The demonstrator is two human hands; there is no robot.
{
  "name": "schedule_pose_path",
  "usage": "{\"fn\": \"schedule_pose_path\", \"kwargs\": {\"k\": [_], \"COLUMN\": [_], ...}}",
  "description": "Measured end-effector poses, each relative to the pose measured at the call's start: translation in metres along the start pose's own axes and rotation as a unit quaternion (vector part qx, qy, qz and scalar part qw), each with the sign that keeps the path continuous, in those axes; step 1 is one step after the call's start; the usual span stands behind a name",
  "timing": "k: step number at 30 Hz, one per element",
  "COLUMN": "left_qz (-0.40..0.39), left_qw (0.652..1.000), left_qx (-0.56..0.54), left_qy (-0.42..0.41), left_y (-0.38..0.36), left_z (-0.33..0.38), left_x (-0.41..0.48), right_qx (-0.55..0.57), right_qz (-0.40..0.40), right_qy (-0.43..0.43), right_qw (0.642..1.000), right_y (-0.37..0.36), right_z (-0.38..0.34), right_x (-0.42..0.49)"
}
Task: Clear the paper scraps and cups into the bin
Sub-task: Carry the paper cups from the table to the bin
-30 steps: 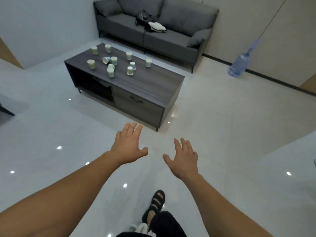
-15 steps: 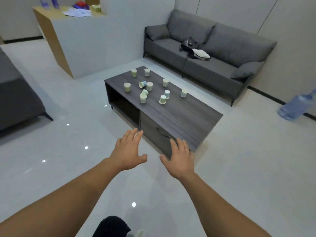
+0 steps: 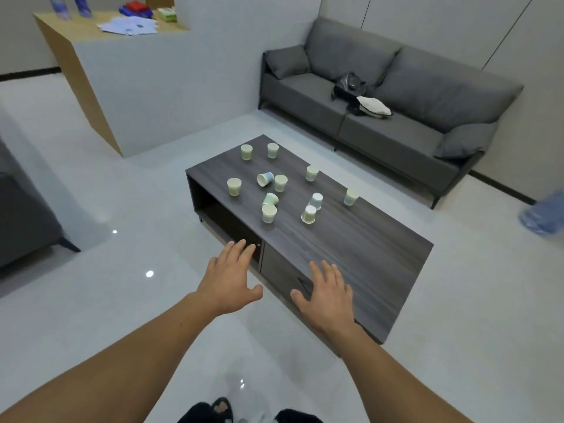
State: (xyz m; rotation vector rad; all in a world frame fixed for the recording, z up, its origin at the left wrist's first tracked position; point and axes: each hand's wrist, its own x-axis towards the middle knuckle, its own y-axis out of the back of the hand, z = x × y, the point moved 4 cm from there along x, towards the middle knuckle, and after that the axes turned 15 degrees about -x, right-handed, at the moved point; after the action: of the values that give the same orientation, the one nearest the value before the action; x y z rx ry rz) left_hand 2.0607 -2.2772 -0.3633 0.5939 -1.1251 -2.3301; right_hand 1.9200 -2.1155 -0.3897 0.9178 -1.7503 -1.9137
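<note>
A scatter of small pale green and blue paper cups (image 3: 269, 213) stands on the far half of the low dark grey wood-grain coffee table (image 3: 366, 257), and the near half of its top is bare. Most are upright. One blue-sided cup (image 3: 265, 179) lies tipped near the table's middle, and a white-bottomed cup (image 3: 309, 214) sits mouth down. The left hand (image 3: 229, 279) hovers before the table's open front shelf. The right hand (image 3: 328, 293) hovers over its near front edge. Both have straight, spread fingers, grasp nothing, and are well apart from every cup. No bin and no paper scraps show on or beside the table. The cups look thin-walled and very light, and whether any hold liquid cannot be told. They would likely crush under a hard squeeze and skid or topple at a nudge on the smooth top. A gentle pinch at the stiffer rolled rim, or a loose wrap round the wall, should suit. Nesting the upright ones would probably let each hand carry several.
</note>
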Motion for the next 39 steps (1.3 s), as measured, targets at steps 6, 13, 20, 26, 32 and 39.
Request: {"fn": "schedule_pose_path", "kwargs": {"k": [6,13,20,26,32,39], "left_qz": [-0.022,-0.041,-0.043,-0.078,-0.153,-0.204], "left_qw": [1.000,0.999,0.997,0.995,0.987,0.977], "left_qx": [-0.004,0.008,0.004,-0.005,-0.021,-0.050], "left_qy": [0.003,0.018,0.056,0.064,0.039,0.040], "left_y": [0.022,0.033,0.048,0.040,0.021,-0.009], "left_z": [-0.014,-0.018,-0.038,-0.068,-0.110,-0.172], "left_x": [0.100,0.217,0.316,0.384,0.465,0.538], "right_qx": [0.008,0.009,0.003,0.009,-0.003,0.028], "right_qz": [-0.014,-0.033,-0.065,-0.091,-0.137,-0.194], "right_qy": [-0.022,-0.019,0.027,0.031,-0.005,-0.058], "right_qw": [1.000,0.999,0.997,0.995,0.990,0.979], "right_y": [0.009,0.018,0.025,0.013,-0.025,-0.090], "right_z": [-0.010,-0.008,-0.020,-0.043,-0.073,-0.106], "right_x": [0.082,0.217,0.329,0.401,0.467,0.543]}}
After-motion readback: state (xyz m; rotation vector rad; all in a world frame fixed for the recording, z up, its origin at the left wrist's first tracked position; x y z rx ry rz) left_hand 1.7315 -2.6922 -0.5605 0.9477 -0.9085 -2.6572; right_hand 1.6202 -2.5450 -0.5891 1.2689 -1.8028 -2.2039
